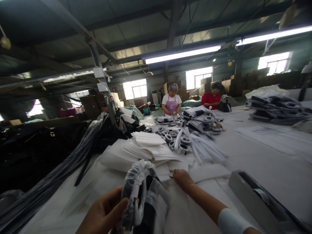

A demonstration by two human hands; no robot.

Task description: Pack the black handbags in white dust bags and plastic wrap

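My left hand [107,209] is closed on a looped handle [140,172] wrapped in clear plastic, thumb in front. Below the loop hangs a black item [148,216], partly covered by a thin white sheet [158,195]; its lower part is cut off by the frame. Further forward, my right hand [182,180] rests low over the white foam sheets [122,152], fingers curled together. A small dark edge shows at its fingertips, too little to name. The arm behind it wears a pale cuff.
A grey tape dispenser [260,201] stands at right. Wrapped rings [172,135] and white rolls [198,146] lie ahead. Black material [36,152] is heaped at left; wrapped goods [275,105] are stacked far right. Two people [171,104] work across the table.
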